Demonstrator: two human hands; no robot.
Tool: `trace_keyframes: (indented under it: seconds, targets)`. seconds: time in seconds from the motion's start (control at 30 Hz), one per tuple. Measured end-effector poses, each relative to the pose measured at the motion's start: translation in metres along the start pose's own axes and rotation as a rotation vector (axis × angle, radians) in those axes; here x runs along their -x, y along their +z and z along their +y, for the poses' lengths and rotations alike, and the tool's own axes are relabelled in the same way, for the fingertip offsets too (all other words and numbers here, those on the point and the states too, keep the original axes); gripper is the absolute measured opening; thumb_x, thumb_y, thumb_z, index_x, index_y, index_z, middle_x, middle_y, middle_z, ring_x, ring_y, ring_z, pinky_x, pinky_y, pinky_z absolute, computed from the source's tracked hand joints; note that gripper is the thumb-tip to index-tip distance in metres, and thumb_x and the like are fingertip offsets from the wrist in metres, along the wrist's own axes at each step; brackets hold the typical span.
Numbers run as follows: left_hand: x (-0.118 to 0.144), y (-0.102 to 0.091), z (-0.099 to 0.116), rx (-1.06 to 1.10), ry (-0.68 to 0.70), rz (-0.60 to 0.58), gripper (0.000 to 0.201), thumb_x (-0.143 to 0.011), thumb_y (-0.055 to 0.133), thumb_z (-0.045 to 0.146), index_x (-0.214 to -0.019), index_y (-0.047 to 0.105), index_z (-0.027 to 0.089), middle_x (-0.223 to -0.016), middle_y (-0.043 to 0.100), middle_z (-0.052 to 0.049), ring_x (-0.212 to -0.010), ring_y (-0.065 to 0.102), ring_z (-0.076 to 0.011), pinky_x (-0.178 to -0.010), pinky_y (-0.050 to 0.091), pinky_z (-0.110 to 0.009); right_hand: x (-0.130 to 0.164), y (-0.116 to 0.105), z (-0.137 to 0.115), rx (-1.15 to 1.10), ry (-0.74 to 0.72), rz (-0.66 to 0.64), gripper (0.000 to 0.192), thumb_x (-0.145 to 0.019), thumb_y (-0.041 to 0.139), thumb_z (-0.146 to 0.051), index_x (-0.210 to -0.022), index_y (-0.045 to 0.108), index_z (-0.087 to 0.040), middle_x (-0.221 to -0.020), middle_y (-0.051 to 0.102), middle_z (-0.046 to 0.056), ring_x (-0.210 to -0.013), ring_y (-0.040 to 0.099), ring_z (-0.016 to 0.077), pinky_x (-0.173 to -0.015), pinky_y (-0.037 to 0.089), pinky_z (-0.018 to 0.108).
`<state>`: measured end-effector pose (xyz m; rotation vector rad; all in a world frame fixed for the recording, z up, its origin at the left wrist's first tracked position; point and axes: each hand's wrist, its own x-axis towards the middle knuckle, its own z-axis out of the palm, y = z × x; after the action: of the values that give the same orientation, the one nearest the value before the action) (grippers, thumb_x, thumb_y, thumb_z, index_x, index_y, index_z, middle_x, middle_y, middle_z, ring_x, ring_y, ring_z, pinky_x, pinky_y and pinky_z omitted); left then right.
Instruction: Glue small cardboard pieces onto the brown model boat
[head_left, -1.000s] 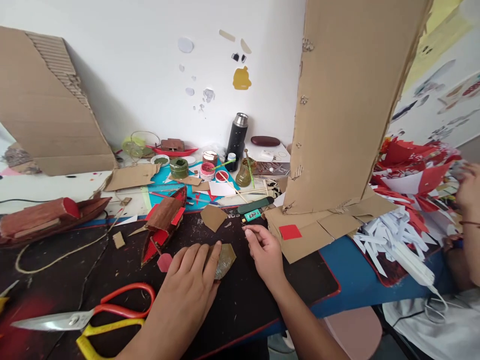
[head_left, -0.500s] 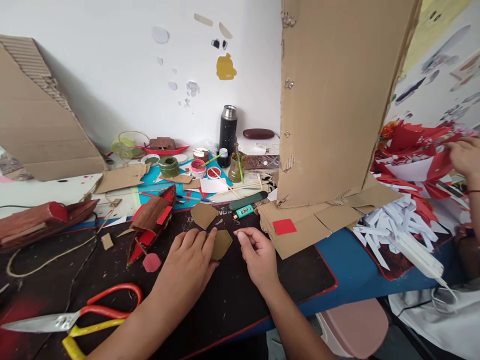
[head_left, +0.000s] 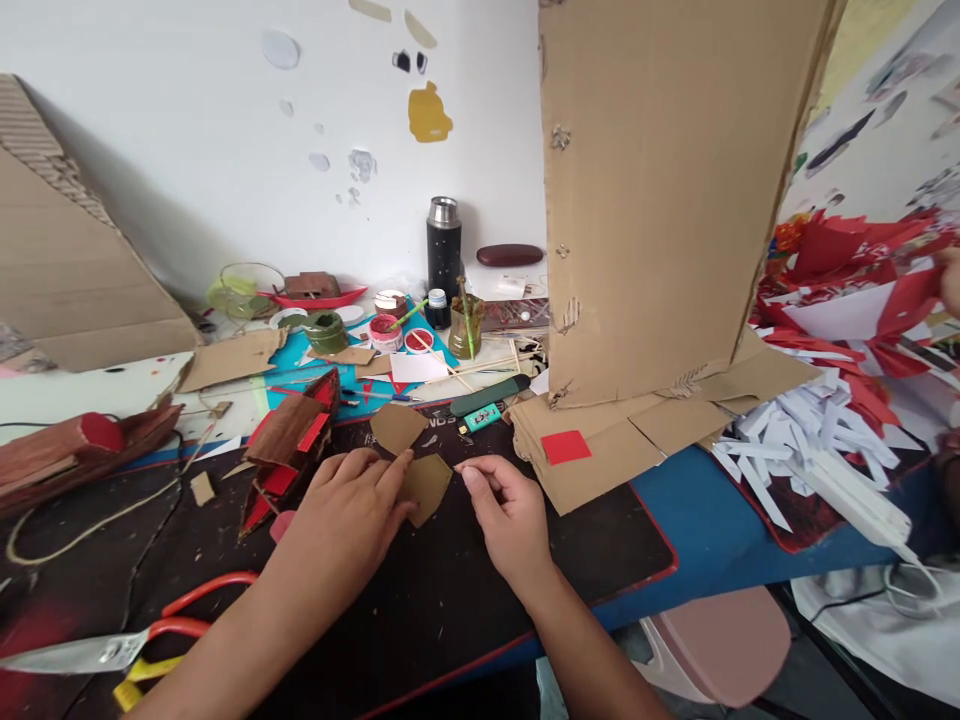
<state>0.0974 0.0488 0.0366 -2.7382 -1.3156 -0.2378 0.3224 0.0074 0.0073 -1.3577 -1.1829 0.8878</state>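
My left hand (head_left: 352, 515) rests palm down, its index finger and thumb pinning the left edge of a many-sided olive-brown cardboard piece (head_left: 429, 490) on the dark mat. Thumb and forefinger of my right hand (head_left: 506, 510) are pinched at that piece's right corner; what they hold, if anything, is too small to name. Just behind lies a similar cardboard piece (head_left: 397, 428). Left of my left hand sits a small brown boat model (head_left: 292, 440) with red parts, and a pink-red piece (head_left: 281, 526) is partly hidden by that hand.
Large scissors (head_left: 105, 650) lie front left, partly under my left forearm. A tall cardboard panel (head_left: 660, 200) stands behind right, near a red paper square (head_left: 566, 447) and white paper strips (head_left: 814, 440). Paint jars (head_left: 326, 332) and a black flask (head_left: 444, 250) stand behind. Another person's hand shows far right.
The view has shifted slightly. My left hand has drawn back a little to the left, baring more of the cardboard piece. My right fingertips are closer to its corner.
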Motion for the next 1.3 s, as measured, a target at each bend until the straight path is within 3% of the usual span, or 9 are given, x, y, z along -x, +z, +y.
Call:
trace_keyframes:
  seconds: [0.2,0.47,0.57,0.73,0.93,1.1,1.3]
  targets:
    - [-0.008,-0.004,-0.006,-0.022,-0.004,-0.049,0.05,-0.109,0.047,0.009,-0.146,0.08,0.019,-0.114,0.088,-0.014,-0.11,0.077,-0.0335,-0.096,0.056,-0.046,0.001,0.0,-0.001,-0.002,-0.011,-0.011,0.03,-0.109,0.07,-0.044,-0.102,0.088,-0.021,-0.078,0.081,0.004,-0.063,0.067,0.018,-0.061,0.051,0.028]
    - [-0.025,-0.012,-0.005,-0.053,0.02,-0.124,0.049,-0.1,0.053,0.005,-0.138,0.081,0.021,-0.107,0.086,-0.014,-0.107,0.074,-0.0367,-0.095,0.053,-0.049,0.003,-0.002,-0.001,-0.01,-0.024,-0.012,0.029,-0.109,0.07,-0.044,-0.103,0.088,-0.022,-0.08,0.082,0.005,-0.062,0.066,0.0181,-0.058,0.05,0.028]
    - [-0.03,-0.012,-0.005,-0.069,0.02,-0.165,0.053,-0.101,0.051,0.005,-0.144,0.079,0.019,-0.101,0.085,-0.014,-0.105,0.073,-0.0374,-0.093,0.052,-0.05,0.003,-0.002,-0.003,-0.017,-0.029,-0.018,0.028,-0.109,0.07,-0.044,-0.103,0.088,-0.023,-0.083,0.085,0.005,-0.064,0.069,0.0188,-0.06,0.052,0.029]
    - [-0.032,-0.011,-0.008,-0.093,0.044,-0.195,0.061,-0.097,0.051,0.001,-0.152,0.073,0.016,-0.103,0.085,-0.015,-0.104,0.073,-0.036,-0.09,0.05,-0.047,0.003,-0.002,-0.004,-0.039,-0.036,-0.013,0.028,-0.109,0.069,-0.043,-0.102,0.088,-0.023,-0.084,0.086,0.005,-0.066,0.073,0.0191,-0.061,0.054,0.028]
    - [-0.042,-0.013,-0.012,-0.089,0.036,-0.184,0.038,-0.103,0.051,0.009,-0.123,0.081,0.021,-0.108,0.084,-0.015,-0.105,0.074,-0.0356,-0.089,0.051,-0.047,0.005,-0.002,-0.005,-0.052,-0.048,-0.021,0.027,-0.11,0.07,-0.042,-0.102,0.088,-0.024,-0.086,0.087,0.005,-0.071,0.077,0.0202,-0.067,0.059,0.029]
    - [-0.058,-0.007,-0.006,-0.055,0.061,-0.178,0.039,-0.099,0.054,0.005,-0.121,0.082,0.022,-0.123,0.084,-0.016,-0.121,0.074,-0.0368,-0.095,0.053,-0.046,0.005,-0.003,-0.005,-0.041,-0.042,-0.025,0.027,-0.11,0.07,-0.043,-0.103,0.088,-0.024,-0.089,0.088,0.006,-0.072,0.078,0.0208,-0.068,0.06,0.029]
    - [-0.071,0.0,-0.005,0.023,0.065,-0.174,0.038,-0.099,0.052,0.005,-0.114,0.084,0.018,-0.126,0.084,-0.02,-0.123,0.074,-0.0378,-0.105,0.056,-0.051,0.005,-0.002,-0.004,-0.045,-0.048,-0.016,0.027,-0.111,0.07,-0.043,-0.105,0.089,-0.024,-0.09,0.089,0.006,-0.071,0.077,0.0206,-0.068,0.06,0.029]
